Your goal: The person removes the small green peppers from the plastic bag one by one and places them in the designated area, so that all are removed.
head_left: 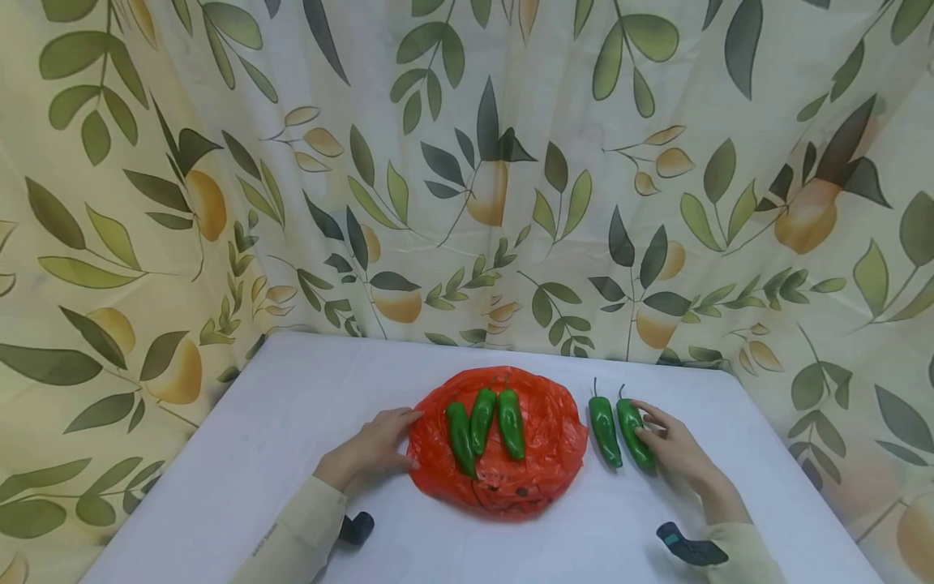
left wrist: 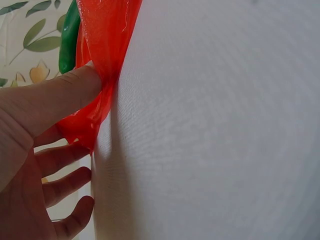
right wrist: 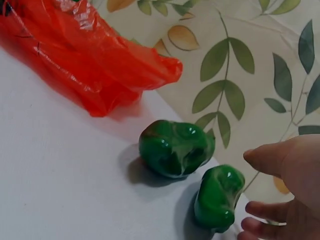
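A red plastic bag [head_left: 558,454] lies spread out on the white table, with three green peppers [head_left: 511,423] on top of it. My left hand [head_left: 379,444] touches the bag's left edge, thumb and fingers apart; in the left wrist view the thumb lies against the red plastic. To the right of the bag, two more green peppers lie side by side on the cloth: an inner pepper [head_left: 604,430] and an outer pepper [head_left: 633,434]. Around the outer one my right hand [head_left: 674,444] is spread. The right wrist view shows a gap between its thumb and that pepper [right wrist: 220,200].
The table [head_left: 292,389] has a white cover. Curtains [head_left: 467,203] printed with leaves and fruit hang behind it and at both sides. Black wrist devices [head_left: 691,545] sit by both cuffs.
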Action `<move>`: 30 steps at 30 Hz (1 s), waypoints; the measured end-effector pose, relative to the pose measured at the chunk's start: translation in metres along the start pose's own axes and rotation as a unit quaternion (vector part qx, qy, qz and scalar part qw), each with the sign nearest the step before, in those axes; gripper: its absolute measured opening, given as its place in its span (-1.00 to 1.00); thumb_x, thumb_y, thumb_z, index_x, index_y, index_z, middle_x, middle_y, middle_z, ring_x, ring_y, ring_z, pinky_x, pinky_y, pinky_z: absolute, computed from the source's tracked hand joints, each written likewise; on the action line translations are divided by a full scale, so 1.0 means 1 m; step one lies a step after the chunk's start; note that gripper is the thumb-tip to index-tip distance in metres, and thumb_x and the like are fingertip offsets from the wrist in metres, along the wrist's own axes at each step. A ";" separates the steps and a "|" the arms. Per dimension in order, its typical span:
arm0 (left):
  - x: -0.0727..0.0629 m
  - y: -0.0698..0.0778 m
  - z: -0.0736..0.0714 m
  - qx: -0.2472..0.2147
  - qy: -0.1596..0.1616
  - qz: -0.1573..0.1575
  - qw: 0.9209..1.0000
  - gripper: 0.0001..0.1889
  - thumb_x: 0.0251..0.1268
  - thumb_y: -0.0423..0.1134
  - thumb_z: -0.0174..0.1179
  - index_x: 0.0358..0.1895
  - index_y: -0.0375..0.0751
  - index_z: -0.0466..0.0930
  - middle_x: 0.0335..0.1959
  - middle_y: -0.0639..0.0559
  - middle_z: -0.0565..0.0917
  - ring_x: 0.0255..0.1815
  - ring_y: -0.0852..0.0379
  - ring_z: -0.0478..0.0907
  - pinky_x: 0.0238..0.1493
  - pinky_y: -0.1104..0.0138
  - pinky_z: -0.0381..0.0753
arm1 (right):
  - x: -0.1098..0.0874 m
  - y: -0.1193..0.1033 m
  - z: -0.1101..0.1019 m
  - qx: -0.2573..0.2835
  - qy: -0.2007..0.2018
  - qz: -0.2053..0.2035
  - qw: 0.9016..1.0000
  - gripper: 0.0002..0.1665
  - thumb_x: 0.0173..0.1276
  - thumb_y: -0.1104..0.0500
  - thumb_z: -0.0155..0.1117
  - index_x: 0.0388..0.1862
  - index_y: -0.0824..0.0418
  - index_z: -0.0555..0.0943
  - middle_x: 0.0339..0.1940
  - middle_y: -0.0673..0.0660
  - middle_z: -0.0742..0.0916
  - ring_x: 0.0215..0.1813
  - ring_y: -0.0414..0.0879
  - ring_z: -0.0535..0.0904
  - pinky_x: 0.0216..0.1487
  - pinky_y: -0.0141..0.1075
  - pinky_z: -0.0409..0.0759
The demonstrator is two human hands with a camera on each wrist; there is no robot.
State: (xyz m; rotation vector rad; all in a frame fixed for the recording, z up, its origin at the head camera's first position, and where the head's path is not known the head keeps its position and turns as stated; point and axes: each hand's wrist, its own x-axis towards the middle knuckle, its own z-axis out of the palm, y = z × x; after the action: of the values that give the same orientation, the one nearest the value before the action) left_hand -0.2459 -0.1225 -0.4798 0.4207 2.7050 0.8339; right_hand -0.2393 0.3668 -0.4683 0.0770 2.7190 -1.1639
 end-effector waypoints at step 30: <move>-0.003 0.000 0.001 -0.004 0.003 0.004 1.000 -0.13 0.07 -0.16 0.51 0.51 -0.03 0.34 0.51 -0.05 0.38 0.54 -0.16 0.25 0.38 -0.33 0.38 | -0.030 -0.097 0.065 -0.043 0.082 -0.219 0.971 -0.40 0.50 0.17 0.21 0.47 0.22 0.39 0.45 0.37 0.48 0.43 0.37 0.36 0.25 0.34 0.54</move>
State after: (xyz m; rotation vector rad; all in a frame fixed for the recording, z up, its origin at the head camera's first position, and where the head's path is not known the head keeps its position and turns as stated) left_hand -0.2429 -0.1227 -0.4800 0.4286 2.7062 0.8482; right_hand -0.2122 0.2538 -0.4380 -0.4837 3.0259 -1.1821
